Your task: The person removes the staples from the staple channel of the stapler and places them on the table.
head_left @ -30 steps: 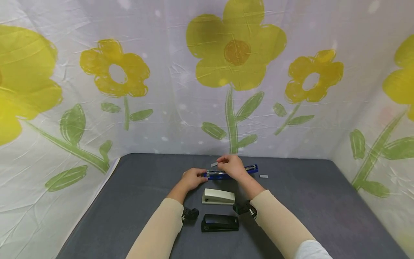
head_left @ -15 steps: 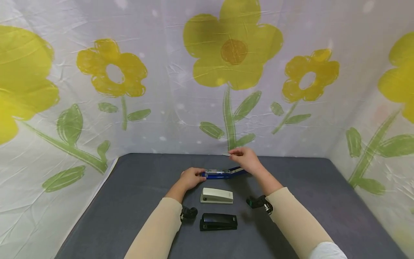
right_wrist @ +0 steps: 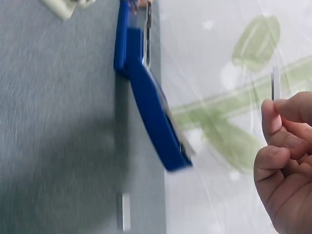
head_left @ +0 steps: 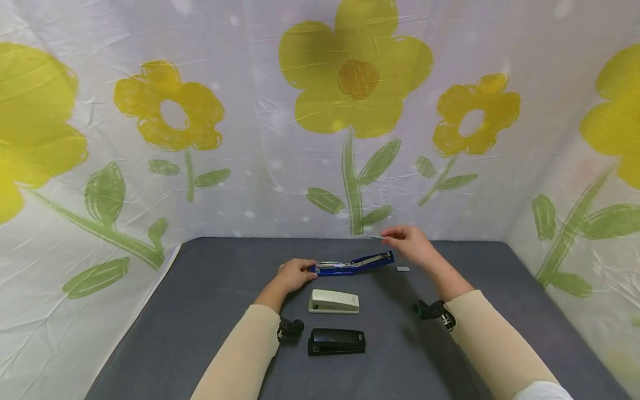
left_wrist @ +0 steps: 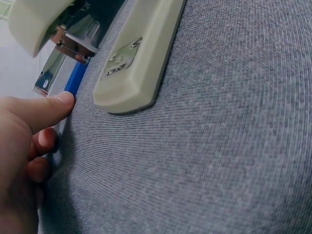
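Observation:
A blue stapler (head_left: 336,272) lies opened out flat on the table, its top arm (right_wrist: 151,117) swung back to the right. My left hand (head_left: 295,276) grips its left end, the thumb (left_wrist: 61,101) on the blue base. Between thumb and forefinger, my right hand (head_left: 411,244) pinches a short strip of staples (right_wrist: 276,84), held up beyond the stapler's right end. A second staple strip (head_left: 402,269) lies on the cloth just right of the blue stapler. The left hand's far fingertips are partly hidden.
Nearer to me are a cream stapler (head_left: 334,301) and, in front of it, a black stapler (head_left: 336,341). Grey cloth covers the table (head_left: 225,333). A flower-printed curtain (head_left: 260,183) rises right behind the table's back edge.
My right hand has moved right, from over the blue stapler to beyond its right end, carrying the staple strip. The left hand stays on the stapler.

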Motion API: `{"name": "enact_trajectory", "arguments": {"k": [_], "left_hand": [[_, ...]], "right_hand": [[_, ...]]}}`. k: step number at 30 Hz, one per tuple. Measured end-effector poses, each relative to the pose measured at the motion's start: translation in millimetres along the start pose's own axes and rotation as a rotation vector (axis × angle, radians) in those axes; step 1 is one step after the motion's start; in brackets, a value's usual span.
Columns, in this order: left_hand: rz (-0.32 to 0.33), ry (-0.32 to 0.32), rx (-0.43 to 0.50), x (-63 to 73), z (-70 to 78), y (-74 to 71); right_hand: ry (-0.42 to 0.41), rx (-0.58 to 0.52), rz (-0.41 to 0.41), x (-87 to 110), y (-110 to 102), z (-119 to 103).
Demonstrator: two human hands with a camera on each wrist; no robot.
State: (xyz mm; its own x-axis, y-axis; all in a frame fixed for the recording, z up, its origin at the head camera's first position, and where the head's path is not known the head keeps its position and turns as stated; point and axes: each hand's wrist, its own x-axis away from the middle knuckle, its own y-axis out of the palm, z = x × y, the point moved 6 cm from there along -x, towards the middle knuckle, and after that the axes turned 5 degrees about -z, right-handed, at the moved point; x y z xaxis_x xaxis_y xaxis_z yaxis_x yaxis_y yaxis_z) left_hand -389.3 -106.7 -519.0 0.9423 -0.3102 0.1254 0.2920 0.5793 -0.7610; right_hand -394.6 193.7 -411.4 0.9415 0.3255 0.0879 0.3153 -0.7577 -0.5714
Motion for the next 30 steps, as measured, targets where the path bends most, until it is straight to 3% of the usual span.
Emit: {"name": "enact_trajectory", "arguments": {"k": [15,22,30], "left_hand": [[-0.015,-0.004,0.010,-1.5,-1.1,0.0],[-0.012,-0.019,0.021,-5.0,-8.4,1.3],[-0.016,-0.016,0.024,-5.6,-5.4,4.4]], "right_hand": [[0.039,0.085,0.037,21.1,-44,38],[0.018,0.145,0.044,25.9,-53,55],[0.082,0.205,0.061,34.9,-54,87]]}}
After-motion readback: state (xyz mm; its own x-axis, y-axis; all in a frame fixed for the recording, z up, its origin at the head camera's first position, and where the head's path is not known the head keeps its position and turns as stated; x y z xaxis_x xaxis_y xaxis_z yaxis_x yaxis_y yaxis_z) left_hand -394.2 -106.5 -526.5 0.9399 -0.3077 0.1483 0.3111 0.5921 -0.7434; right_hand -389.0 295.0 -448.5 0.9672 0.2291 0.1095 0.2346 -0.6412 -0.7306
